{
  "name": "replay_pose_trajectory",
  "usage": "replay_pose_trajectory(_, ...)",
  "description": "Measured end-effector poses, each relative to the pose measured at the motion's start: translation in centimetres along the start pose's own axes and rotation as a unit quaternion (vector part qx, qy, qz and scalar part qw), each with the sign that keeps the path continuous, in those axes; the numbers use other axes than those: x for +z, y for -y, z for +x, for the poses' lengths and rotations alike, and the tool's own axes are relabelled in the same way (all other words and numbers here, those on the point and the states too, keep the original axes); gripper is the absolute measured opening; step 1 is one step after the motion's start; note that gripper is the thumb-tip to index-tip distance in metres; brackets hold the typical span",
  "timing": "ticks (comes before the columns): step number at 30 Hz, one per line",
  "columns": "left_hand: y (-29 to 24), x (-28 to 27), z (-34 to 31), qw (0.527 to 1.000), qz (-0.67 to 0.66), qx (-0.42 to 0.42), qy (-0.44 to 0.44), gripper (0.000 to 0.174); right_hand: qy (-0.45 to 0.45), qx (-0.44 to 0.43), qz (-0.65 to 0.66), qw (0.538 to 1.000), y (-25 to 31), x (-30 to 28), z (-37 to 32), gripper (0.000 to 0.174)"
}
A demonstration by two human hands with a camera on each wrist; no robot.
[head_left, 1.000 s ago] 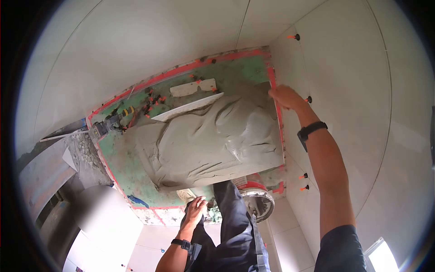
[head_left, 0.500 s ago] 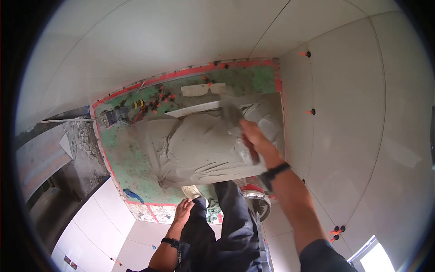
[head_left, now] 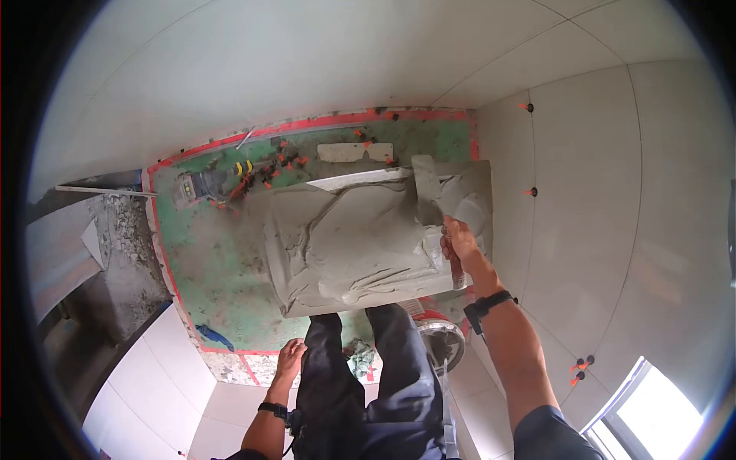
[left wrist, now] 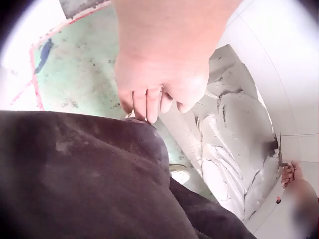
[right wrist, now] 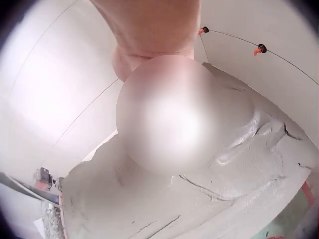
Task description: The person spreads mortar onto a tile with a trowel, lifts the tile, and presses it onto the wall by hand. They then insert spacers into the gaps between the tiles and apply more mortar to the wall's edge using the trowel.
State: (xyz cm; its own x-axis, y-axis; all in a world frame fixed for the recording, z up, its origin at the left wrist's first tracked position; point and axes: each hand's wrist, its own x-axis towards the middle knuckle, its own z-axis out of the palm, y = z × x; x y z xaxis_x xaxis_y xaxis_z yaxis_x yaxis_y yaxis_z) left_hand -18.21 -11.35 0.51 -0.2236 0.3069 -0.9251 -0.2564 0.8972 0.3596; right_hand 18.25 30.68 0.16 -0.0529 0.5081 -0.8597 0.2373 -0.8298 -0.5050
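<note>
My right hand [head_left: 461, 244] grips the reddish-brown handle of a trowel [head_left: 427, 188], its long flat blade lying across the mortar towards the far edge. Thick grey mortar [head_left: 360, 238], smeared in folds and ridges, covers most of a large tile [head_left: 481, 184] before my knees. In the right wrist view a blurred disc hides the fingers and the trowel, with mortar [right wrist: 239, 184] around it. My left hand [head_left: 290, 360] hangs beside the left knee; in the left wrist view its fingers [left wrist: 152, 107] point loosely down at the dark trouser leg and hold nothing.
A bucket [head_left: 463, 349] with a mortar-coated rim stands by the right leg. Beyond the tile lie a yellow-and-black power tool [head_left: 201, 190], orange-and-black levelling clips [head_left: 287, 157] and a pale offcut [head_left: 337, 152]. A tiled wall [head_left: 583, 192] rises at the right.
My right hand has swept from the tile's far right corner in over the mortar, bringing the trowel across it. My left hand has shifted left, from in front of the leg to beside the knee.
</note>
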Motion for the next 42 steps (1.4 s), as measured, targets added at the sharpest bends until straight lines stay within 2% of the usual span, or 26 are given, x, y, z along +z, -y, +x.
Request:
replay_pose_trajectory(1, 0.2, -0.9, 0.0, 1.000, -0.003, -0.001, -0.001, 0.027, -0.020, 0.008, -0.031, 0.999, -0.8, 1.0, 0.6, 0.038)
replay_pose_trajectory(3, 0.5, -2.8, 0.0, 0.999, 0.047, -0.014, -0.007, 0.026, 0.028, -0.065, -0.148, 0.986, -1.4, 5.6, 4.8, 0.034)
replay_pose_trajectory(5, 1.3, -4.3, 0.0, 1.000, -0.003, -0.006, 0.000, 0.026, 0.055, -0.062, -0.097, 0.992, 0.7, 11.4, 7.7, 0.033)
replay_pose_trajectory(7, 1.4, -5.5, -0.1, 1.000, 0.024, -0.011, -0.004, 0.027, 0.023, -0.069, 0.024, 0.997, 3.3, 15.1, 6.7, 0.032)
replay_pose_trajectory(10, 2.1, -7.2, 0.1, 1.000, -0.017, -0.010, 0.015, 0.029, 0.043, -0.076, 0.115, 0.990, 0.8, 12.1, 3.5, 0.031)
replay_pose_trajectory(12, 1.6, -8.0, 0.8, 0.999, 0.014, 0.004, 0.033, 0.030, -0.087, -0.023, 0.109, 0.990, -2.1, 7.2, 0.2, 0.032)
replay_pose_trajectory(13, 1.5, -8.1, 1.0, 0.998, 0.044, 0.015, 0.033, 0.030, -0.114, -0.014, 0.092, 0.989, -4.8, 3.3, 0.2, 0.035)
replay_pose_trajectory(15, -0.1, -7.9, 0.9, 0.998, 0.048, 0.017, 0.041, 0.032, -0.244, 0.013, 0.165, 0.956, -5.6, -0.5, -1.3, 0.039)
replay_pose_trajectory(17, -0.4, -7.9, 1.5, 0.997, 0.057, 0.011, 0.041, 0.034, -0.210, 0.030, 0.236, 0.948, -6.5, -3.6, -0.4, 0.040)
replay_pose_trajectory(19, -0.1, -8.1, 1.7, 0.997, 0.069, 0.001, 0.036, 0.034, -0.174, 0.053, 0.306, 0.934, -8.2, -2.8, 0.2, 0.040)
replay_pose_trajectory(21, 0.5, -8.2, 1.7, 0.998, 0.045, 0.013, 0.049, 0.034, -0.184, -0.001, 0.241, 0.953, -10.4, 0.6, 0.7, 0.046)
replay_pose_trajectory(23, 1.9, -8.5, 1.9, 0.997, 0.064, 0.021, 0.049, 0.034, -0.152, 0.011, 0.122, 0.981, -11.2, 4.9, -0.4, 0.050)
replay_pose_trajectory(27, 2.2, -8.7, 1.5, 0.999, 0.031, 0.010, 0.033, 0.030, -0.040, -0.086, 0.128, 0.987, -13.1, 14.0, -1.5, 0.060)
replay_pose_trajectory(29, 3.3, -9.0, 2.4, 0.999, -0.001, 0.005, 0.038, 0.029, 0.032, -0.069, 0.103, 0.992, -13.0, 17.0, -2.3, 0.064)
replay_pose_trajectory(30, 3.1, -8.8, 2.6, 0.998, -0.039, 0.014, 0.050, 0.031, 0.063, -0.115, 0.123, 0.984, -13.9, 18.1, -2.6, 0.058)
replay_pose_trajectory(31, 3.2, -8.8, 2.4, 0.997, -0.009, 0.042, 0.062, 0.028, 0.011, -0.111, 0.034, 0.993, -14.3, 18.8, -2.3, 0.042)
replay_pose_trajectory(32, 3.1, -8.8, 2.4, 0.997, -0.015, 0.049, 0.061, 0.028, 0.054, -0.129, -0.095, 0.986, -14.7, 17.7, -1.3, 0.041)
replay_pose_trajectory(33, 2.3, -8.5, 2.0, 0.998, -0.018, 0.030, 0.054, 0.029, -0.083, -0.390, -0.319, 0.860, -13.5, 18.2, -1.6, 0.043)
replay_pose_trajectory(34, 1.5, -8.0, 1.7, 0.998, -0.031, 0.021, 0.053, 0.029, -0.099, -0.208, -0.512, 0.827, -11.8, 16.9, -2.2, 0.042)
replay_pose_trajectory(35, 1.4, -8.0, 1.4, 0.997, -0.044, 0.011, 0.055, 0.029, -0.122, -0.145, -0.570, 0.800, -9.4, 16.7, -3.4, 0.043)
replay_pose_trajectory(36, 1.8, -8.4, 1.3, 0.997, -0.045, 0.009, 0.055, 0.029, -0.166, -0.149, -0.569, 0.792, -9.4, 15.8, -3.5, 0.042)
replay_pose_trajectory(37, 2.0, -8.4, 1.4, 0.997, -0.041, 0.012, 0.057, 0.030, -0.193, -0.124, -0.529, 0.817, -9.0, 15.3, -3.6, 0.043)
replay_pose_trajectory(39, 3.1, -8.2, 1.8, 0.997, -0.041, 0.015, 0.066, 0.030, -0.268, -0.199, -0.441, 0.833, -12.7, 15.0, -1.6, 0.042)
replay_pose_trajectory(40, 4.3, -8.7, 2.1, 0.997, -0.028, 0.020, 0.066, 0.029, -0.189, -0.161, -0.251, 0.936, -14.7, 15.6, -1.0, 0.041)
replay_pose_trajectory(41, 4.8, -8.8, 2.6, 0.997, -0.016, 0.027, 0.065, 0.029, -0.098, -0.119, -0.047, 0.987, -15.8, 17.2, -0.7, 0.040)
replay_pose_trajectory(42, 4.0, -8.6, 1.8, 0.999, -0.013, 0.004, 0.051, 0.029, -0.057, -0.088, -0.027, 0.994, -14.7, 19.4, -2.6, 0.039)
